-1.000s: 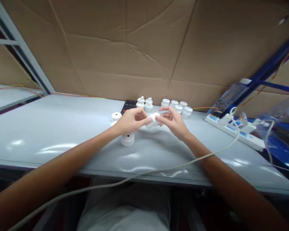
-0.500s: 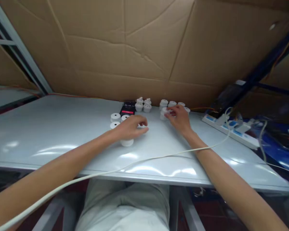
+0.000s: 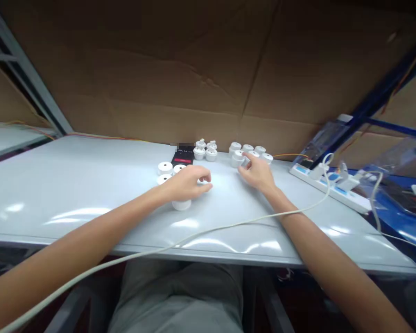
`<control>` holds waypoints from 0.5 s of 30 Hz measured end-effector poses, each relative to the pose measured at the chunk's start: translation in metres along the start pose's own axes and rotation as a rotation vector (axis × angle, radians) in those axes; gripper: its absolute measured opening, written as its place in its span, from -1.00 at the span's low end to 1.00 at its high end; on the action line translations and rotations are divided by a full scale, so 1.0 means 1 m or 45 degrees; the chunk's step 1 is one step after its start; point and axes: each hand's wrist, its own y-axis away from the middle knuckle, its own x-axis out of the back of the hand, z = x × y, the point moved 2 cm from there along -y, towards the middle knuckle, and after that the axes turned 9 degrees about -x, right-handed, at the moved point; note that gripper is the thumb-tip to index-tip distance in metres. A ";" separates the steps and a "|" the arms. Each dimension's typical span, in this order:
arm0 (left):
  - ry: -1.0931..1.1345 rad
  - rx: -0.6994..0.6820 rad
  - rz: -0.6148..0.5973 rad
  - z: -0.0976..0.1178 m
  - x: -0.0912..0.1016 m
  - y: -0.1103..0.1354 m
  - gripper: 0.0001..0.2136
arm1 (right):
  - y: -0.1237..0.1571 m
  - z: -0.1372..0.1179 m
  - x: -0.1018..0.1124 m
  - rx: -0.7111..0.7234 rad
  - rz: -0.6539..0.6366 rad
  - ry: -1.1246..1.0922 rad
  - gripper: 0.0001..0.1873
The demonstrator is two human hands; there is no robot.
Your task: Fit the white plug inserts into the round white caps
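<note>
My left hand (image 3: 188,183) rests on the grey table (image 3: 72,185) with its fingers curled over a small white part (image 3: 205,181). A white round cap (image 3: 181,204) stands just under its wrist. My right hand (image 3: 258,173) lies further right, fingers loosely apart. Its fingertips are beside a white cylindrical part (image 3: 237,159) that stands at the near edge of a cluster of similar white caps (image 3: 260,151). Nothing is in the right hand.
Three white caps (image 3: 165,167) sit left of my left hand. A black device (image 3: 184,155) and white pronged parts (image 3: 205,151) stand by the cardboard wall. A power strip (image 3: 327,185) and clear bags (image 3: 402,171) are at the right. A white cable (image 3: 229,226) crosses my right forearm.
The hands held one white part together, then parted. The right hand set it down by the right cluster and drew back slightly. The left hand lowered to the table.
</note>
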 end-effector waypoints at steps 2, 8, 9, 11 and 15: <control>-0.007 -0.008 -0.020 0.000 0.000 0.000 -0.81 | 0.000 0.001 0.000 0.011 -0.019 0.005 -0.37; -0.029 -0.008 -0.069 -0.001 -0.001 0.000 -0.80 | -0.001 0.003 -0.002 -0.002 -0.059 0.002 -0.30; -0.030 -0.012 -0.076 -0.001 -0.001 0.000 -0.80 | -0.001 0.004 -0.003 -0.002 -0.066 -0.003 -0.28; -0.035 -0.018 -0.085 -0.001 -0.001 0.000 -0.80 | -0.001 0.004 -0.003 0.004 -0.087 -0.021 -0.23; -0.049 -0.010 -0.105 0.000 -0.001 0.000 -0.79 | 0.000 0.004 -0.004 0.023 -0.114 -0.091 -0.13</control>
